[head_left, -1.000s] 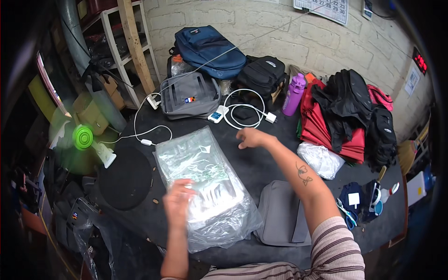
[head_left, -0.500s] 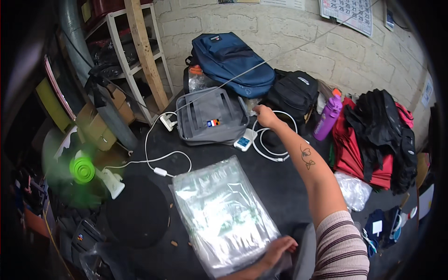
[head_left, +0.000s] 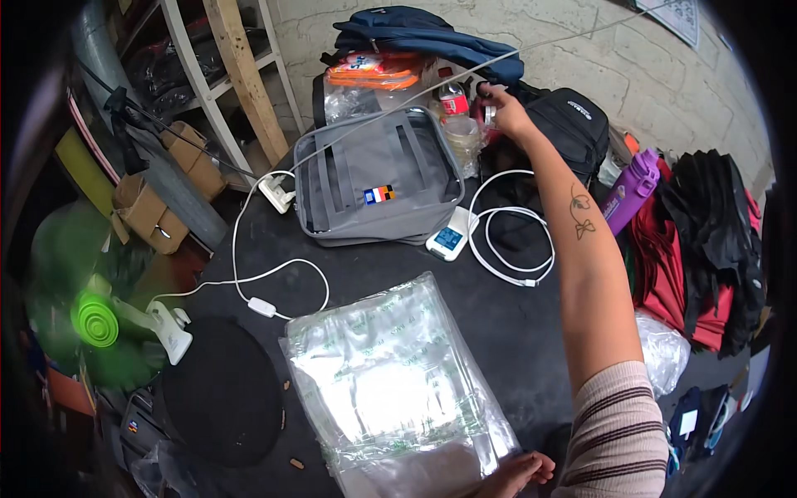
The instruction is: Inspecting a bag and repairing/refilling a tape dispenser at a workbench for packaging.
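Observation:
My right hand (head_left: 504, 114) reaches to the back of the table, its fingers curled beside the raised lower edge of the blue backpack (head_left: 432, 31). What the fingers grip is too small to make out. Close to it stand a bottle with a red label (head_left: 453, 100) and a clear plastic jar (head_left: 462, 137). At the front, my left hand (head_left: 525, 471) lies loosely open at the lower right edge of a stack of clear plastic bags (head_left: 390, 365) with green print. Its fingers extend past the stack and hold nothing.
A grey mesh-topped case (head_left: 378, 178) sits behind the bags, beside a white device (head_left: 451, 236) with a coiled cable. A green fan (head_left: 98, 322) spins at left. Black bag (head_left: 569, 124), purple bottle (head_left: 635, 187) and red and black fabric items (head_left: 685, 249) line the right.
My right hand has moved farther back. The blue backpack has tipped up, uncovering an orange packet, the red-labelled bottle and the jar. My left hand stays at the bags; the view has shifted.

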Demonstrator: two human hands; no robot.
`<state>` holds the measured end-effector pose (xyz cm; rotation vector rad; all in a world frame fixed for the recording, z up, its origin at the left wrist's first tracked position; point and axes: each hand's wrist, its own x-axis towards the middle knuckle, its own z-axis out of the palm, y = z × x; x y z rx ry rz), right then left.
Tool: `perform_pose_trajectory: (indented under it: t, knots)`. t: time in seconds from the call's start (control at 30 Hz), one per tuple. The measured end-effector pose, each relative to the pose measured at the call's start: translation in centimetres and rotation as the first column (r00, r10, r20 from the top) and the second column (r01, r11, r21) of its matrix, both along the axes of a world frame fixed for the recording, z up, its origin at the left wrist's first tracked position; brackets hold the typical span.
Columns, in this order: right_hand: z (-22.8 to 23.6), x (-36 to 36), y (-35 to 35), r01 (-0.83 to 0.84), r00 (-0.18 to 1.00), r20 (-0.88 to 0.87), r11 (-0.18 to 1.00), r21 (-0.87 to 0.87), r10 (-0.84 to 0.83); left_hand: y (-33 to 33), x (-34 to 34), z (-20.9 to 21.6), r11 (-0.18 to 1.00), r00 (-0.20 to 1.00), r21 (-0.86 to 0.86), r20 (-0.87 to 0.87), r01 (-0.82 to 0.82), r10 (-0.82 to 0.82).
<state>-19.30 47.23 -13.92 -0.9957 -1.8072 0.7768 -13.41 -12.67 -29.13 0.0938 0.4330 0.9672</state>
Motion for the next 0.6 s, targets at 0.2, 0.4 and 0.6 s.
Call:
perform_pose_trajectory:
  t: [0.2, 0.4, 0.6]
  knots:
    - [-3.5, -3.3, -3.8, 0.005, 0.883, 0.461, 0.985, 0.172, -0.085, 0.3, -0.9, 1.1, 0.990, 0.992, -0.052, -0.014, -0.128, 0.127]
    - [-7.0, -4.9, -1.9, 0.115, 0.786, 0.571, 0.964, 0.238, -0.235, 0.7, -1.2, 0.1, 0.987, 0.990, -0.084, 0.001, -0.140, 0.141]
    - [-5.7, -6.2, -4.2, 0.263, 0.674, 0.577, 0.880, 0.395, -0.461, 1.1, -1.5, -0.6, 0.982, 0.988, -0.117, 0.013, -0.149, 0.152]
